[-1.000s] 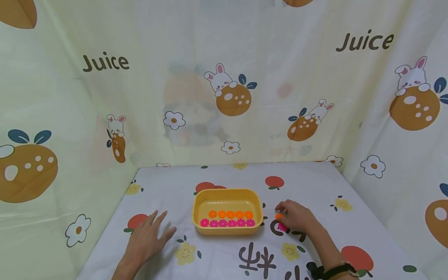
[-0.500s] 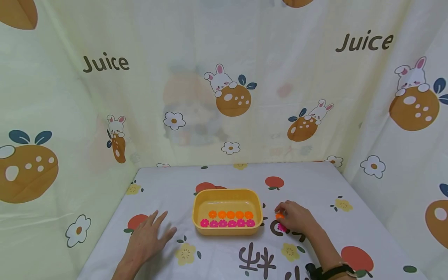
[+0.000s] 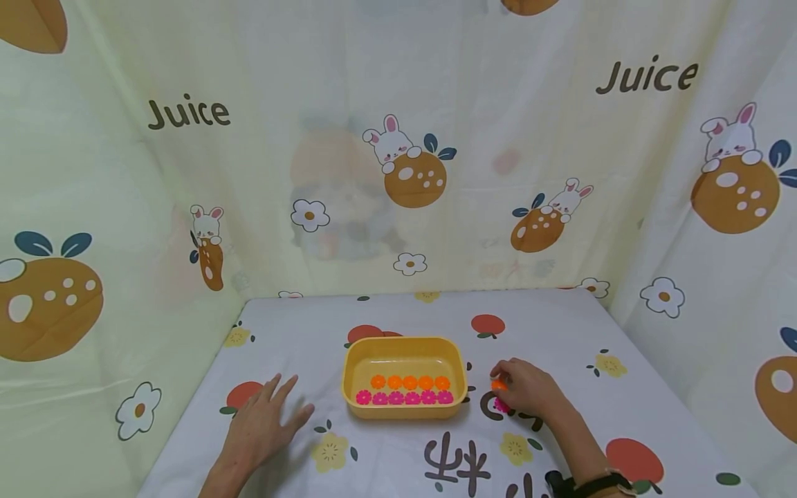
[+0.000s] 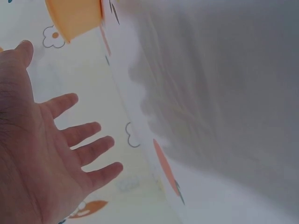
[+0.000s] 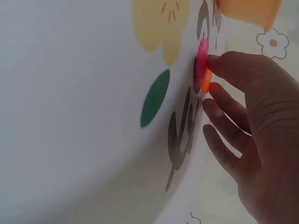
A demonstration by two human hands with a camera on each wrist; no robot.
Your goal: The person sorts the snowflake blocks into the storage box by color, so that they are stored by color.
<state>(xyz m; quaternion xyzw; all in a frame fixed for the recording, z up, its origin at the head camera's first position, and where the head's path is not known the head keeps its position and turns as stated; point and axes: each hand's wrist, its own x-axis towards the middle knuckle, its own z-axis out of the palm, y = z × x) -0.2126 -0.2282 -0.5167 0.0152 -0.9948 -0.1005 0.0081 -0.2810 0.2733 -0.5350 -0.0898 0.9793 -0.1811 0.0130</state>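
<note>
My right hand [image 3: 528,389] is low over the tablecloth, right of the yellow tray [image 3: 407,412]. Its thumb and index finger pinch an orange flower-shaped piece [image 3: 499,384], which also shows in the right wrist view as an orange edge [image 5: 206,82]. A pink flower-shaped piece [image 3: 501,405] lies on the cloth just in front of it, partly covered by the hand. My left hand [image 3: 258,429] hovers left of the tray with its fingers spread, holding nothing. Inside the tray are a row of orange flower pieces [image 3: 409,382] and, nearer me, a row of pink ones [image 3: 412,398].
A white printed cloth [image 3: 373,463] covers the table. Pale curtains [image 3: 261,166] with rabbit and fruit prints enclose it at the back and both sides. A dark band [image 3: 594,483] circles the right wrist.
Little differs. The orange flower piece at the right fingertips shows slightly more and sits a touch further right. The left hand stays where it was.
</note>
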